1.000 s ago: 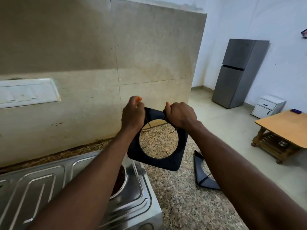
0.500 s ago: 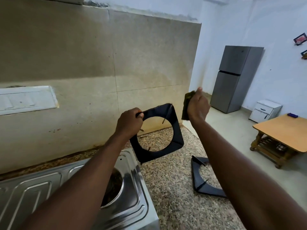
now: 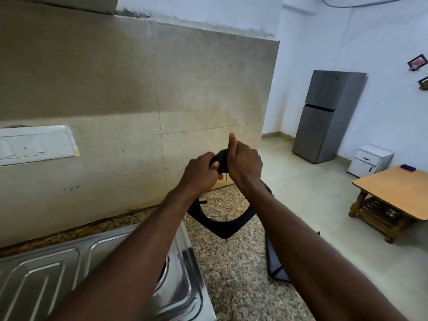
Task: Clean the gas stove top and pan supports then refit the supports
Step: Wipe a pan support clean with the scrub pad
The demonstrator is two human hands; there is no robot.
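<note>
Head, likely step: wiping pan support (image 3: 228, 228).
Hands: left hand (image 3: 201, 172), right hand (image 3: 243, 165) both grip its top corner.
Next: probably rotate to the other sides.

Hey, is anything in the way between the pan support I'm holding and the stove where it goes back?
Nothing visible. The pan support hangs over the counter just right of the stove, whose steel top shows nothing on it, though your left forearm hides part. The other support lies farther right, off the path.
</note>
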